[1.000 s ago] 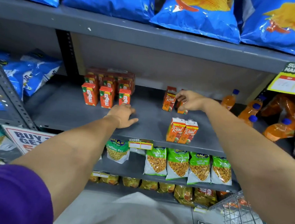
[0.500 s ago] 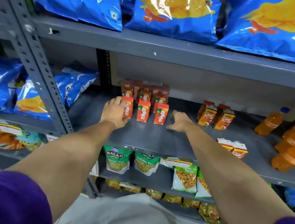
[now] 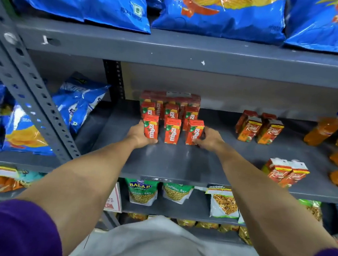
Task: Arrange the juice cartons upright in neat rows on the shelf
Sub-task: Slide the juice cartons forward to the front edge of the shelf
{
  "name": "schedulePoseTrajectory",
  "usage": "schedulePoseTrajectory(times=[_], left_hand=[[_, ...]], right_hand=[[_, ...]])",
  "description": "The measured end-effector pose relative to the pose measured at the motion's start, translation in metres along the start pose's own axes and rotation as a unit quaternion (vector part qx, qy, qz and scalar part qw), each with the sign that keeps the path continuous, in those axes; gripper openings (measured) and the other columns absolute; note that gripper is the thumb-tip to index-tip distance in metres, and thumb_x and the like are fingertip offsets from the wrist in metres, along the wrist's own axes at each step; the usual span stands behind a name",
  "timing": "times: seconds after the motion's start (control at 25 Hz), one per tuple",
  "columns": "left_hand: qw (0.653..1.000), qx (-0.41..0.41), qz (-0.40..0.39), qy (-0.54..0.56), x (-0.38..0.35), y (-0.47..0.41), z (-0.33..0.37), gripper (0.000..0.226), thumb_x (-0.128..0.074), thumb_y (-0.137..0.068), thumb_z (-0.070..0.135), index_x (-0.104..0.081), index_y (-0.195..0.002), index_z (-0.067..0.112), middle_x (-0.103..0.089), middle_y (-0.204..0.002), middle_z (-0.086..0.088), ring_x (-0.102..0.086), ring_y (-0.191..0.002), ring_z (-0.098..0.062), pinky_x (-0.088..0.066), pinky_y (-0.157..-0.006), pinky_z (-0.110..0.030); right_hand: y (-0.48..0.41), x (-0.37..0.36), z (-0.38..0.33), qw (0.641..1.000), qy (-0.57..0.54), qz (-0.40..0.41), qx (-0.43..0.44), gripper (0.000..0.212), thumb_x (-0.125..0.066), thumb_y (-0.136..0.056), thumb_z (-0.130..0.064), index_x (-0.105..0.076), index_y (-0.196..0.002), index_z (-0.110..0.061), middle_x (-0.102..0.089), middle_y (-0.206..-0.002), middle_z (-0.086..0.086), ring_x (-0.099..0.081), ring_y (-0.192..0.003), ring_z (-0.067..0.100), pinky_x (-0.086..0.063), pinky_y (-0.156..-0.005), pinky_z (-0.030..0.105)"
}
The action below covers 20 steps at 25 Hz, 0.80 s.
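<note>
Red Maaza juice cartons stand upright in rows on the grey shelf (image 3: 181, 165). In the front row are a left carton (image 3: 151, 126), a middle carton (image 3: 172, 130) and a right carton (image 3: 194, 131). My left hand (image 3: 139, 134) grips the left carton from its left side. My right hand (image 3: 208, 139) holds the right carton from its right side. Behind them stand more Maaza cartons (image 3: 171, 112) and a wrapped pack (image 3: 170, 97). Orange Real cartons stand at the back right (image 3: 259, 130), and a pair (image 3: 286, 173) near the front edge.
Orange drink bottles (image 3: 321, 129) crowd the shelf's right end. Blue chip bags (image 3: 117, 2) fill the shelf above and the bay at the left (image 3: 81, 102). Snack packets (image 3: 142, 191) hang on the shelf below. A perforated upright post (image 3: 31, 96) stands at the left.
My right hand left the Real cartons and moved left to the Maaza front row. My left hand rose from the shelf to the left carton. The view shifted left and closer.
</note>
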<state>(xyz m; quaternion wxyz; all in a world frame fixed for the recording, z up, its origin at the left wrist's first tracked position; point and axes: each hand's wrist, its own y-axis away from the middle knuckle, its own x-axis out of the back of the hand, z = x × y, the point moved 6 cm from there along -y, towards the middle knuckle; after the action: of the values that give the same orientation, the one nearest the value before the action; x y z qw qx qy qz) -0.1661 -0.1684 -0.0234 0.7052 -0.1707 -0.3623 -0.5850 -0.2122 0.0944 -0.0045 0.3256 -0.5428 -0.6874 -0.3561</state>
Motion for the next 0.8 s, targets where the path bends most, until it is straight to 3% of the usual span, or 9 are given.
schedulePoseTrajectory(times=[0.16, 0.28, 0.48, 0.68, 0.8], left_hand=[[0.999, -0.021, -0.012, 0.026, -0.006, -0.008, 0.006, 0.068, -0.088, -0.066, 0.025, -0.056, -0.125, 0.019, -0.065, -0.126, -0.007, -0.061, -0.115, -0.028, -0.046, -0.101, -0.038], [0.999, -0.026, -0.016, -0.009, -0.015, -0.008, 0.014, 0.053, -0.085, -0.071, 0.029, -0.063, -0.117, 0.015, -0.066, -0.125, -0.009, -0.062, -0.113, -0.029, -0.047, -0.098, -0.037], [1.000, -0.014, -0.017, -0.013, -0.015, -0.002, 0.012, 0.053, -0.084, -0.070, 0.036, -0.063, -0.115, 0.016, -0.067, -0.123, -0.009, -0.062, -0.113, -0.029, -0.048, -0.098, -0.039], [0.999, -0.011, -0.043, 0.009, -0.014, 0.012, 0.010, 0.056, -0.088, -0.064, 0.034, -0.066, -0.112, 0.018, -0.070, -0.119, -0.004, -0.064, -0.109, -0.024, -0.047, -0.095, -0.033], [0.997, -0.003, -0.070, 0.024, -0.017, 0.027, 0.002, 0.051, -0.091, -0.060, 0.033, -0.068, -0.105, 0.019, -0.072, -0.114, -0.003, -0.067, -0.102, -0.021, -0.049, -0.096, -0.033]], right_hand=[[-0.001, -0.009, -0.012, 0.999, -0.026, -0.020, 0.013, 0.042, -0.072, -0.083, -0.022, -0.059, -0.121, -0.009, -0.069, -0.112, 0.007, -0.067, -0.100, 0.024, -0.050, -0.083, 0.026], [-0.001, -0.017, -0.024, 0.998, -0.050, -0.045, 0.021, 0.037, -0.070, -0.085, -0.018, -0.057, -0.119, -0.006, -0.068, -0.107, 0.009, -0.072, -0.086, 0.027, -0.060, -0.081, 0.038], [0.004, -0.020, -0.017, 0.994, -0.091, -0.061, 0.026, 0.044, -0.071, -0.085, -0.020, -0.055, -0.125, -0.009, -0.063, -0.109, 0.004, -0.066, -0.097, 0.023, -0.061, -0.078, 0.040], [0.017, -0.021, -0.013, 0.988, -0.086, -0.117, 0.045, 0.041, -0.078, -0.078, -0.024, -0.065, -0.116, -0.014, -0.071, -0.108, 0.003, -0.064, -0.078, 0.008, -0.051, -0.069, 0.017], [0.027, -0.025, -0.007, 0.984, -0.106, -0.140, 0.041, 0.039, -0.082, -0.074, -0.021, -0.068, -0.111, -0.016, -0.072, -0.111, 0.003, -0.065, -0.077, 0.003, -0.050, -0.074, 0.018]])
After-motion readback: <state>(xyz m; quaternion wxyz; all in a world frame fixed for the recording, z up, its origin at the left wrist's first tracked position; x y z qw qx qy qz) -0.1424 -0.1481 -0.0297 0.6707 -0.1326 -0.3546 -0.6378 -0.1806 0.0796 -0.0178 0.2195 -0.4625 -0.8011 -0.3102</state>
